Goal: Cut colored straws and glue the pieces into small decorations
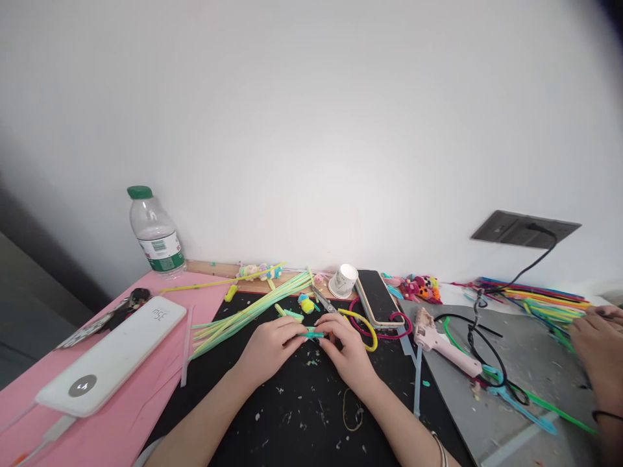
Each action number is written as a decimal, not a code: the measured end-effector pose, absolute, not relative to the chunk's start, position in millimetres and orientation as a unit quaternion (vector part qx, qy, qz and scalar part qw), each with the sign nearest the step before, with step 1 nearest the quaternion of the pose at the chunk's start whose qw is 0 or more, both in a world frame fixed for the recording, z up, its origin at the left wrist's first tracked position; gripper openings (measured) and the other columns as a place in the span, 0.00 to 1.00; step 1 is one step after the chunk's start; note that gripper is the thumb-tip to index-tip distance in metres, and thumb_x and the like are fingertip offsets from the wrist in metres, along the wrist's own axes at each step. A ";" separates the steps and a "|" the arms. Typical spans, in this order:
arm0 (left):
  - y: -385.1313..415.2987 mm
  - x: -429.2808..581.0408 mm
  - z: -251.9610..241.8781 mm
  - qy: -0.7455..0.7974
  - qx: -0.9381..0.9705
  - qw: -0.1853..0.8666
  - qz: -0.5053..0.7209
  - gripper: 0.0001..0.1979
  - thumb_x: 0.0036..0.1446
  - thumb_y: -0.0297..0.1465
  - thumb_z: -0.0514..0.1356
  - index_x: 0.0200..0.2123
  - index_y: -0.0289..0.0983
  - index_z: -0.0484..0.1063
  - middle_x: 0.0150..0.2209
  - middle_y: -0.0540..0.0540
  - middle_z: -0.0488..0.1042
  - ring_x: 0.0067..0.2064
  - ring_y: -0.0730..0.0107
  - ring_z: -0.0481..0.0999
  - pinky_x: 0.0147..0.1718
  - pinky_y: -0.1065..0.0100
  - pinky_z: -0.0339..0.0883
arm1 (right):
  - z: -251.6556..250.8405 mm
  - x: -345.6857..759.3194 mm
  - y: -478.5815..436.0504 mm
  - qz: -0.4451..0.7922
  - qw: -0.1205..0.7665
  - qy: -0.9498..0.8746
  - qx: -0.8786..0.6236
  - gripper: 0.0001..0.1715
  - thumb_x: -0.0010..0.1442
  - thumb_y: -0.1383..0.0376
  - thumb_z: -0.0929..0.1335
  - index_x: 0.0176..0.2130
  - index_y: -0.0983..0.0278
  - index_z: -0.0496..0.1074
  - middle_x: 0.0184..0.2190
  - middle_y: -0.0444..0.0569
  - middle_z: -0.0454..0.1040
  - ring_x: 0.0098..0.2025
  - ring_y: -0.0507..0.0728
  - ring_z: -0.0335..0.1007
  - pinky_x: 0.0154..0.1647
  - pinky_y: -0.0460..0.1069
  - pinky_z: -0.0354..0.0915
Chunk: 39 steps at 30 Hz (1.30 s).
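My left hand (270, 344) and my right hand (348, 349) meet over the black mat (287, 415), fingertips pinching the two ends of a short teal piece of pipe cleaner (314, 335). Just beyond the fingers lie short cut green pieces (291, 314) and a small yellow-and-blue fuzzy figure (305, 303). Metal scissors blades (325, 300) point away behind my right hand, close to a yellow loop (367, 327). A bundle of pale green and yellow pipe cleaners (248, 310) stretches out past my left hand.
At left are a white power bank (114, 353) with cables and a plastic bottle (156, 233). A paper cup (343, 281) and a phone (378, 298) stand at the back. Right, a pink glue gun (448, 350) lies with its black cord near another person's hand (598, 344).
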State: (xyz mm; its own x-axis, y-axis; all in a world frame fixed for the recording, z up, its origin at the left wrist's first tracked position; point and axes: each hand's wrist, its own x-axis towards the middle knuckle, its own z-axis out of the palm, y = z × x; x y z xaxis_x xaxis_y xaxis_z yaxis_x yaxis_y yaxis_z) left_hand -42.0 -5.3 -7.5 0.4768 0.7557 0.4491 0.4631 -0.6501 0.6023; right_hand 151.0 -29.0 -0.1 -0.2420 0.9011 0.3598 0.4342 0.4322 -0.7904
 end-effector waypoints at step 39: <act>-8.9 -42.2 -2.7 0.371 0.840 0.194 0.345 0.08 0.60 0.30 0.56 0.36 0.39 0.76 0.35 0.47 0.77 0.37 0.68 0.76 0.38 0.69 0.69 | -6.1 152.0 -28.5 0.262 0.447 -0.726 -0.452 0.09 0.55 0.72 0.66 0.36 0.62 0.74 0.38 0.49 0.71 0.31 0.52 0.65 0.29 0.47 0.63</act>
State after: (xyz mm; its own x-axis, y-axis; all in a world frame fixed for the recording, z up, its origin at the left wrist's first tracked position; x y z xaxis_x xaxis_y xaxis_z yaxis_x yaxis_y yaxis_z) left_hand -42.2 -8.9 -2.7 0.4860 0.7574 0.4359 0.4889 -0.6491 0.5828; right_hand 152.0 -28.5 -6.1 -0.1928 0.8903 0.4126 0.4220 0.4548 -0.7843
